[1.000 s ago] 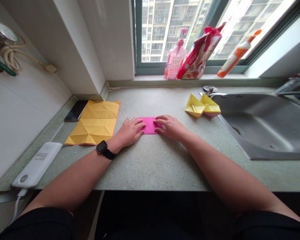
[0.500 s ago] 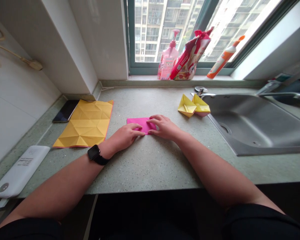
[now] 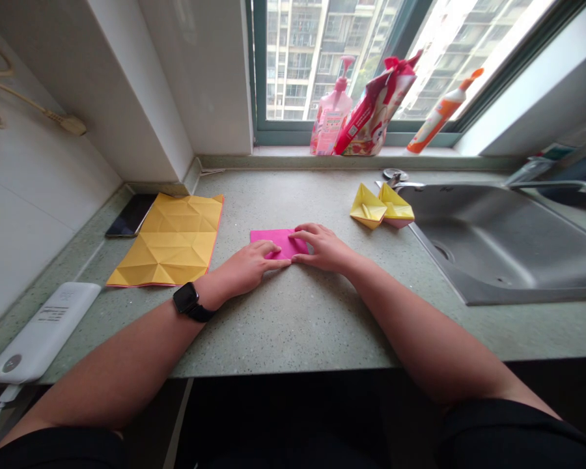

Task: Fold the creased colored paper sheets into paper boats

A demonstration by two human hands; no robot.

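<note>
The flat left hand [image 3: 241,268] has slid back from the left end of the pink paper [image 3: 268,236], while the flat right hand [image 3: 323,248] stays pressing it.

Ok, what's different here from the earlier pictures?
The left hand has slid right along the near edge of the pink paper, its fingertips now almost meeting the right hand and uncovering the paper's left end. The creased yellow sheet and two yellow paper boats stayed put.
</note>
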